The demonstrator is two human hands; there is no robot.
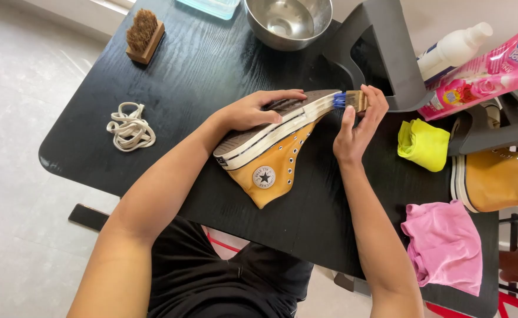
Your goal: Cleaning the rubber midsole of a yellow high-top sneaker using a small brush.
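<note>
A mustard-yellow high-top sneaker (274,162) lies tipped on its side on the black table (212,70), with its grey sole turned up. My left hand (256,109) rests on the sole and holds the shoe steady. My right hand (359,121) grips a small wooden brush with blue bristles (348,100), whose bristles touch the white rubber edge at the toe end of the shoe.
A bundle of white laces (130,126) and a wooden scrub brush (144,35) lie at the left. A steel bowl (287,20) stands at the back. To the right are a yellow cloth (424,144), a pink cloth (447,244), the second sneaker (497,179), a pink refill pouch (486,70) and a white bottle (453,47).
</note>
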